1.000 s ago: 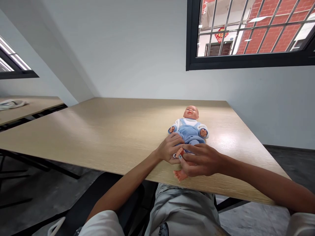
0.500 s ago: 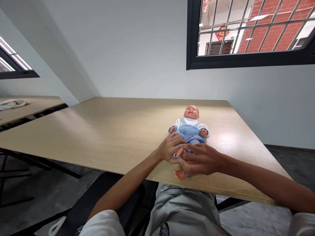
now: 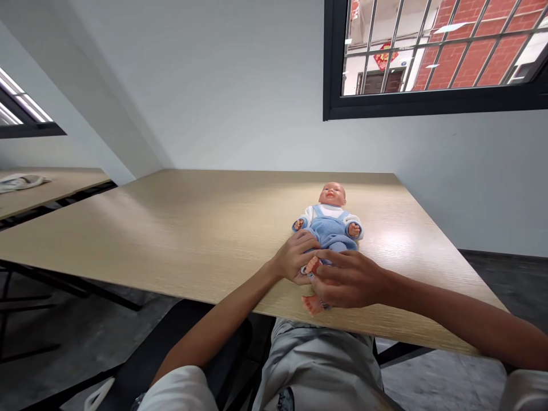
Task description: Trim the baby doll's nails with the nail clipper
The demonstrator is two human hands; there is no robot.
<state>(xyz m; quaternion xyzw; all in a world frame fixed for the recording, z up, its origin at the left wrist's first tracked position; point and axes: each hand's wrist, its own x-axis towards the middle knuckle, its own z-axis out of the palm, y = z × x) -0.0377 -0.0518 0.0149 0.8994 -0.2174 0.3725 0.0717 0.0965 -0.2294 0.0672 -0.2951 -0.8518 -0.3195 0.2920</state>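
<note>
A baby doll in light blue overalls and a white top lies on its back on the wooden table, head toward the wall. My left hand is closed around the leg on the left, by the raised foot. Fingers of my right hand are curled over the same leg from the other side, thumb and fingertips close to that foot. A small shiny spot shows at the right thumb; I cannot make out what it is. The doll's other bare foot sticks out below my right hand, near the table edge.
A white wall with a barred window stands behind the table. At far left is another table with a white cloth-like item on it. A dark chair is beside me, below the table's front edge.
My right hand's thumb and fingertips have shifted slightly at the doll's foot. My left hand and the doll look nearly the same, and the view has moved a touch.
</note>
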